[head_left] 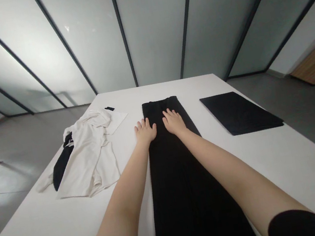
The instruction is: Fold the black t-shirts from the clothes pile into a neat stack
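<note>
Nearest me, the left hand [145, 132] and right hand [174, 121] lie flat on a long black garment [185, 194], which runs straight out to twelve o'clock along the white desk [42, 222]. Both grips are apart, fingers spread, clamped on nothing. At ten o'clock, a crumpled cream garment [86, 162] lies over a black strip of fabric [61, 166]; at two o'clock, a folded black cloth [241, 112].

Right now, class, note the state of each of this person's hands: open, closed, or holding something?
Left hand: open, flat on the black garment, not gripping.
Right hand: open, flat on the same garment, not gripping.
</note>
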A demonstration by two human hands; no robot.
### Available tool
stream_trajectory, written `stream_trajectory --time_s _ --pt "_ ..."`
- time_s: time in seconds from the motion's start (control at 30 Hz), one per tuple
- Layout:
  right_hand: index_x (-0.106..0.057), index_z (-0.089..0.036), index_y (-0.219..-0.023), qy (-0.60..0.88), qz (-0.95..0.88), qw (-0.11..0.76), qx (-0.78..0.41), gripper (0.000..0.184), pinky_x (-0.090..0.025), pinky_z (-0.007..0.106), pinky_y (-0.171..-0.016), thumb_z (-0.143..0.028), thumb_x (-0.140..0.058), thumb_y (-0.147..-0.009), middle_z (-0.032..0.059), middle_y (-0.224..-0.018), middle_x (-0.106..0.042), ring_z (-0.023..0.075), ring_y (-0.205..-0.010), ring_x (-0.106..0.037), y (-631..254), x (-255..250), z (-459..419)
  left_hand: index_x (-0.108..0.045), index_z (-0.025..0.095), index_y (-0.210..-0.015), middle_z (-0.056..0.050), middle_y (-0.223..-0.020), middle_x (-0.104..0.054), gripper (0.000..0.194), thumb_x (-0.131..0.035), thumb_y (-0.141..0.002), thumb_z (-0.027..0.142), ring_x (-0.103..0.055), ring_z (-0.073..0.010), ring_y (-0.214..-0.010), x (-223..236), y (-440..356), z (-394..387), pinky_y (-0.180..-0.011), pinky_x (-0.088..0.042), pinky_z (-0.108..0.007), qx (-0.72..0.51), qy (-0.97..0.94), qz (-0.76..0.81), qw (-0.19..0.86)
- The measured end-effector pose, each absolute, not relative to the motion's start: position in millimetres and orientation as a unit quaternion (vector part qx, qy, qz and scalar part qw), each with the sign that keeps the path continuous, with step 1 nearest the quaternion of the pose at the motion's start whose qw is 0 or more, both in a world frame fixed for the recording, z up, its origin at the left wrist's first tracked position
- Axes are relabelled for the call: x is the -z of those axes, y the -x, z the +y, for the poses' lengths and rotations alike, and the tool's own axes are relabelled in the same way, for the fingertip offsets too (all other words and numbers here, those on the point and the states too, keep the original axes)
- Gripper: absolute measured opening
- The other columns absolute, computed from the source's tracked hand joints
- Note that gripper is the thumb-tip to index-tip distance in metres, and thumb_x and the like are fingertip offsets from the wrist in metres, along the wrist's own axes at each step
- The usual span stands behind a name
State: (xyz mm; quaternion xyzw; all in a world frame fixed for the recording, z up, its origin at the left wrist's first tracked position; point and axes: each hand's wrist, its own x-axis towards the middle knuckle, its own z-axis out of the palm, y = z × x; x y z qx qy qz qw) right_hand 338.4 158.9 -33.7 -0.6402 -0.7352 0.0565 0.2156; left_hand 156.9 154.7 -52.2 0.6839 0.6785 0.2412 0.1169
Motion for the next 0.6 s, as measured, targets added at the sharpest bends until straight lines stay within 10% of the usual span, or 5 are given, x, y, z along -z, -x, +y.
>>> stream_trajectory --time_s 0.4,0.6 --pt "-0.054 -0.014 -0.161 0.707 -0.676 0.202 -0.043 0.06 -0.022 0.064 -0.129 -0.038 -0.044 -0.107 0.0194 -0.171 -0.046 0.0438 -0.16 -0.034 -338.0 38.2 163.0 -0.049 0.016 -0.164 -0.024 -0.175 -0.036 0.074 -0.057 -0.095 0.041 -0.018 -0.0501 -0.166 31.2 -174.3 196.9 -0.127 -0.014 -0.078 -0.264 -0.621 0.725 0.139" --pt "-0.055 -0.014 -0.16 0.703 -0.683 0.195 -0.038 0.057 -0.023 0.063 -0.129 -0.035 -0.042 -0.109 0.0193 -0.172 -0.045 0.0428 -0.161 -0.034 -341.7 34.0 162.8 -0.049 0.008 -0.163 -0.023 -0.178 -0.03 0.066 -0.044 -0.099 0.021 -0.018 -0.0417 -0.168 14.7 -203.6 179.8 -0.134 -0.008 -0.064 -0.289 -0.691 0.662 0.029"
